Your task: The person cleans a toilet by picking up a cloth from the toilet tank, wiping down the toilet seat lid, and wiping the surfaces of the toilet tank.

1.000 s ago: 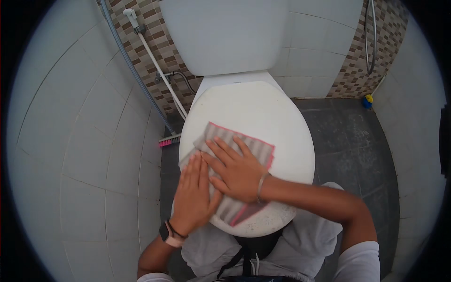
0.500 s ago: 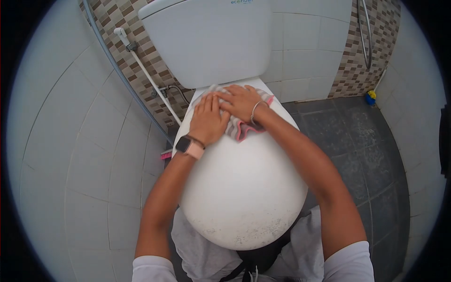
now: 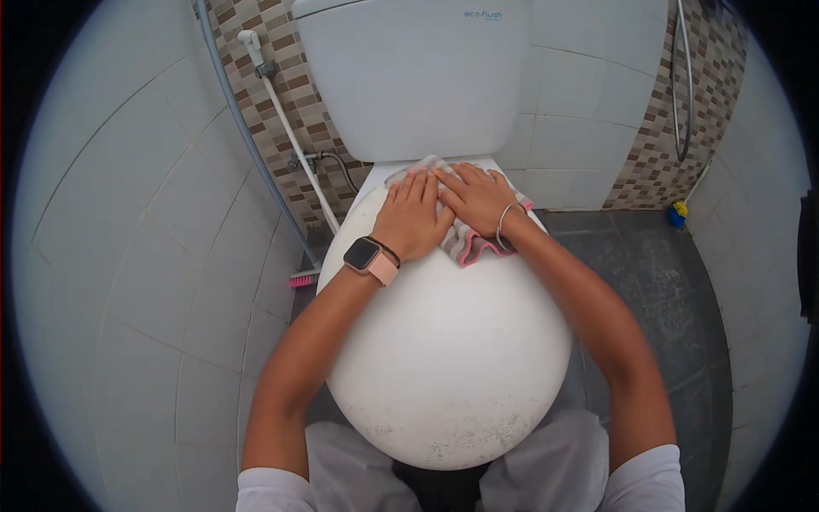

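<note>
Head view: the only one; a closed toilet lid (image 3: 444,333) fills the middle, the tank (image 3: 414,85) just behind it.
Cloth: striped, pink-edged, bunched on the lid's back end near the tank; mostly under the hands, a rumpled fold showing towards the front.
Left hand (image 3: 415,218): laid flat, fingers close together, over the cloth's left part; its grip clamps nothing.
Right hand (image 3: 482,200): flat on the cloth, fingers slightly spread, fingertips beside the left hand's; not clamped either.
Change: a second ago cloth and hands were nearer the lid's front; now they are at the back, much as half a second ago; the work, I judge, is at that end.
Front edge: specks (image 3: 473,444) show there, uncovered, well apart from the cloth.
Left side: a pink brush (image 3: 303,280) stands by the wall.
</note>
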`<control>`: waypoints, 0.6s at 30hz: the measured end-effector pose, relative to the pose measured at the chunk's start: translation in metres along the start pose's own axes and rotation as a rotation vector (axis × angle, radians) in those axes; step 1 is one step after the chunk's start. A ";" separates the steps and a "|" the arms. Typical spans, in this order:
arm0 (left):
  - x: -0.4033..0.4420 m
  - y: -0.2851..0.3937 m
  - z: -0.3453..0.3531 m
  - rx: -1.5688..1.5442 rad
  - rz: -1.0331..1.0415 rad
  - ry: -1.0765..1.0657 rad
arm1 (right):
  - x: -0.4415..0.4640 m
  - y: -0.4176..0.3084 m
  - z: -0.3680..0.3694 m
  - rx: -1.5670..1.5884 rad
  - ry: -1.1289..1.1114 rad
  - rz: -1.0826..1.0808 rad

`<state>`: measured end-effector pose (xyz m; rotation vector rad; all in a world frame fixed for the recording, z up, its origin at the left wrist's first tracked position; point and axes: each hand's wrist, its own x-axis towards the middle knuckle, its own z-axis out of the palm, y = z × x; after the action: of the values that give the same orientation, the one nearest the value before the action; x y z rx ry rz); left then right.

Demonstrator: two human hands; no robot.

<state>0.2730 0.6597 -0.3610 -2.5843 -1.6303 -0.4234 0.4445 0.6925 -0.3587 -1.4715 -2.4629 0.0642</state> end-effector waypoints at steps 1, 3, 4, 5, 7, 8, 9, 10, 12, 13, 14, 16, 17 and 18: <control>-0.001 -0.002 0.001 -0.009 0.013 0.005 | -0.001 -0.001 -0.002 -0.018 -0.005 -0.009; -0.008 -0.005 0.001 -0.005 0.047 -0.003 | -0.008 -0.004 -0.005 -0.050 -0.024 -0.022; -0.014 -0.004 -0.004 0.002 0.066 -0.015 | -0.013 -0.007 -0.006 -0.048 -0.034 -0.031; -0.021 -0.002 -0.008 0.003 0.083 -0.031 | -0.021 -0.011 -0.007 -0.058 -0.028 -0.049; -0.041 0.004 -0.016 0.049 0.134 -0.053 | -0.038 -0.018 -0.007 -0.080 -0.009 -0.083; -0.053 0.008 -0.018 0.032 0.146 -0.049 | -0.049 -0.022 -0.006 -0.055 0.011 -0.100; -0.066 0.014 -0.021 0.019 0.158 -0.039 | -0.062 -0.028 -0.005 -0.063 0.019 -0.112; -0.080 0.021 -0.025 0.026 0.166 -0.023 | -0.077 -0.036 -0.004 -0.071 0.033 -0.124; -0.113 0.036 -0.031 0.049 0.190 0.016 | -0.107 -0.054 -0.003 -0.081 0.073 -0.141; -0.131 0.043 -0.033 0.065 0.218 0.061 | -0.126 -0.065 -0.002 -0.079 0.107 -0.155; -0.148 0.051 -0.038 0.050 0.219 0.081 | -0.145 -0.078 -0.002 -0.075 0.120 -0.162; -0.184 0.070 -0.048 0.050 0.213 0.071 | -0.180 -0.102 -0.009 -0.068 0.116 -0.197; -0.202 0.078 -0.055 0.037 0.190 0.031 | -0.196 -0.114 -0.014 -0.046 0.095 -0.210; -0.218 0.086 -0.062 0.037 0.194 -0.006 | -0.210 -0.125 -0.018 -0.020 0.083 -0.223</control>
<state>0.2491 0.4187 -0.3497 -2.6842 -1.3577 -0.3686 0.4358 0.4471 -0.3632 -1.1729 -2.5481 -0.0637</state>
